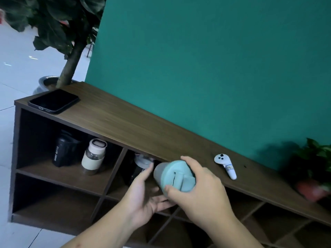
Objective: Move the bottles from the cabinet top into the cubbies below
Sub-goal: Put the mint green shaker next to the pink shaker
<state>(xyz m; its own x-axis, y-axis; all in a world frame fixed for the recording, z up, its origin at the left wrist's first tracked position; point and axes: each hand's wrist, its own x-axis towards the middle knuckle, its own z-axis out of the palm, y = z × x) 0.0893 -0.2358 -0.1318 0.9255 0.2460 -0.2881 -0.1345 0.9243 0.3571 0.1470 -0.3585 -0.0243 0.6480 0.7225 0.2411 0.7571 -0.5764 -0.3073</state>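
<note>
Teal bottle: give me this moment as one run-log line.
teal bottle: gripped by right hand, off cabinet top | left hand: open beneath | cubbies: black bottle, white bottle stored

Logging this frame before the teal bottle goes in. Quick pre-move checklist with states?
1. Right hand has a grip on the teal bottle at the lid end: ok.
2. Left hand supports it: cannot tell, palm open underneath, contact hidden.
3. Lid closed: ok, the cap looks seated.
4. Room in the second upper cubby: not ok for certain, a dark bottle stands there.
5. Lower left cubby free: ok.
6. White controller clear of the path: ok.
</note>
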